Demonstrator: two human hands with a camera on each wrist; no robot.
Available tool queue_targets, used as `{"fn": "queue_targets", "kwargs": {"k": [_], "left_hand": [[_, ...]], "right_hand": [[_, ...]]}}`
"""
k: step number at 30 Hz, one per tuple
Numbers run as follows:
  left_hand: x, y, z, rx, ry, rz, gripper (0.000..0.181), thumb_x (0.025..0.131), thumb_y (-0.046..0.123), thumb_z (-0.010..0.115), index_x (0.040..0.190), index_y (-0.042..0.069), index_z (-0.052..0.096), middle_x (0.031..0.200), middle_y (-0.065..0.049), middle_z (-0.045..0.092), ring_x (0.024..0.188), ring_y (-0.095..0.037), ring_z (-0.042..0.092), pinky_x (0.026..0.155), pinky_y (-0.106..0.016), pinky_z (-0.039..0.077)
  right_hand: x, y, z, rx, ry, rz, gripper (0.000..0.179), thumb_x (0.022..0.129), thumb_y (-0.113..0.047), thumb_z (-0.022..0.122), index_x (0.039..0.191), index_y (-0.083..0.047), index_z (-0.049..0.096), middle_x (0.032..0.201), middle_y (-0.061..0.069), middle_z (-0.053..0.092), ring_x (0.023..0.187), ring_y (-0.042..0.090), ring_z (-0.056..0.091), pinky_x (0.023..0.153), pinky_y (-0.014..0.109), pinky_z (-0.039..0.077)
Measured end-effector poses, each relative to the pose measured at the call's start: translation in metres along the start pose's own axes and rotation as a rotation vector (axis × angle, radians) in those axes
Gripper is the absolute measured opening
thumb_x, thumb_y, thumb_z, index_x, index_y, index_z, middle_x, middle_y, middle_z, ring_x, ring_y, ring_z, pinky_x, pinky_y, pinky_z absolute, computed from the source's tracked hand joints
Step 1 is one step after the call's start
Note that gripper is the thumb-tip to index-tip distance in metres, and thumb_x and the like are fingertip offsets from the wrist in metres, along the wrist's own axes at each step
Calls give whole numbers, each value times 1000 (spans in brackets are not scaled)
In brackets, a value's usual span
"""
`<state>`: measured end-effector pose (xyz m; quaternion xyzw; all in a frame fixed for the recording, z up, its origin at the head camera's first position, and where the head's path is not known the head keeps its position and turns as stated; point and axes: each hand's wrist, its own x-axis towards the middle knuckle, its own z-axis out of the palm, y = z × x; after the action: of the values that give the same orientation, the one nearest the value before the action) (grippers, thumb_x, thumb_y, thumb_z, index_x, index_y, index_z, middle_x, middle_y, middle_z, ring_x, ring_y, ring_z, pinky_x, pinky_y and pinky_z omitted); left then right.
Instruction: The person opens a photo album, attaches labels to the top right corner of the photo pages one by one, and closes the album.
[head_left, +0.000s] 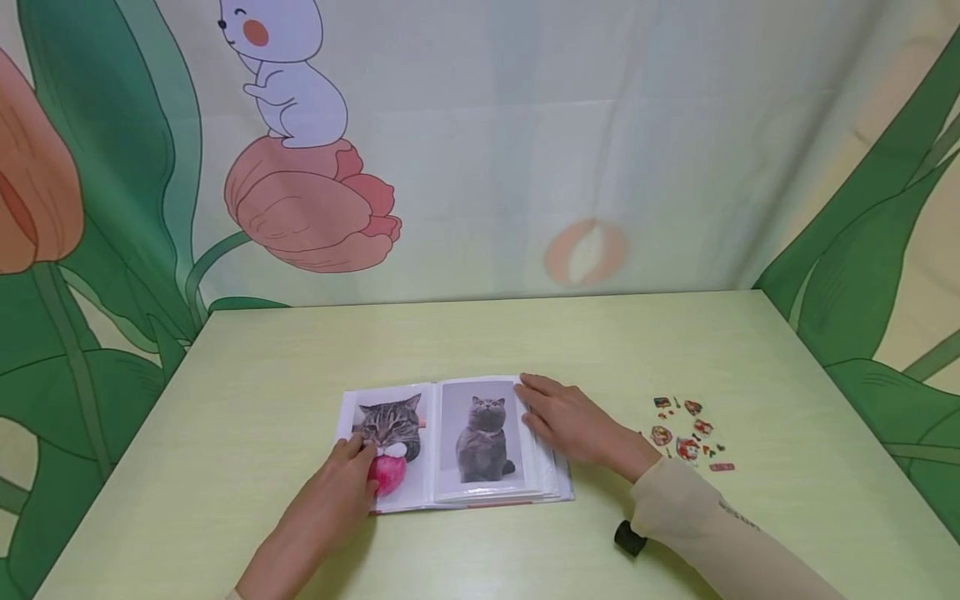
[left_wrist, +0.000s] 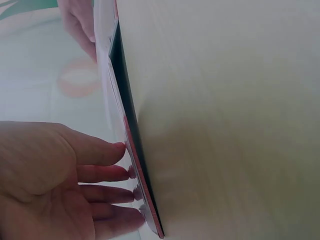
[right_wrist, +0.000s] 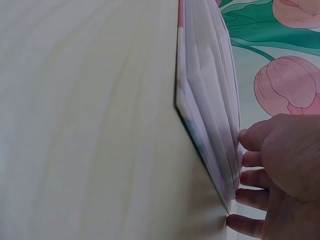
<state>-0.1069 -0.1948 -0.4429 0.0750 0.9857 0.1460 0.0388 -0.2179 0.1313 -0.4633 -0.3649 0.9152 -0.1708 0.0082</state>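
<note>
An open photo album [head_left: 438, 442] lies on the table, a tabby cat with a pink ball on its left page and a grey cat on its right page. My left hand [head_left: 341, 487] rests its fingertips on the left page near the outer edge. In the left wrist view the fingers [left_wrist: 107, 195] are nearly straight against the page. Over the right page's outer edge lies my right hand [head_left: 573, 417], fingers extended and touching the pages. The right wrist view shows its fingers [right_wrist: 255, 177] against the stacked album pages [right_wrist: 215, 100], which fan slightly apart.
A scatter of small red and dark stickers [head_left: 686, 446] lies right of the album, beyond the right hand. A black object [head_left: 630, 539] sits at the right sleeve's cuff. Behind the pale table [head_left: 247, 375] hangs a printed curtain [head_left: 465, 167] with tulips and a white animal.
</note>
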Motion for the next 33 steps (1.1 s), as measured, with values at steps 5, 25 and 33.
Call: {"fn": "queue_targets", "kwargs": {"k": [5, 25, 33], "left_hand": [[-1, 1, 0, 31, -40, -2, 48, 99, 9, 65, 139, -15, 54, 149, -37, 43, 138, -57, 41, 109, -63, 41], [0, 19, -6, 47, 195, 136, 45, 93, 12, 74, 131, -8, 64, 141, -29, 57, 132, -45, 54, 100, -60, 51], [11, 47, -10, 23, 244, 211, 49, 92, 13, 77, 134, -7, 63, 143, -27, 57, 131, -42, 56, 100, -56, 51]], "right_hand": [[-1, -1, 0, 0, 2, 10, 52, 108, -21, 55, 152, 5, 45, 160, 25, 38, 147, 40, 38, 112, 61, 39], [-14, 8, -21, 6, 65, 73, 52, 104, -21, 63, 148, 4, 52, 152, 23, 50, 140, 40, 47, 114, 56, 39], [-40, 26, -37, -1, 82, 130, 49, 101, -17, 67, 144, 4, 56, 147, 23, 54, 136, 42, 50, 112, 57, 41]]}}
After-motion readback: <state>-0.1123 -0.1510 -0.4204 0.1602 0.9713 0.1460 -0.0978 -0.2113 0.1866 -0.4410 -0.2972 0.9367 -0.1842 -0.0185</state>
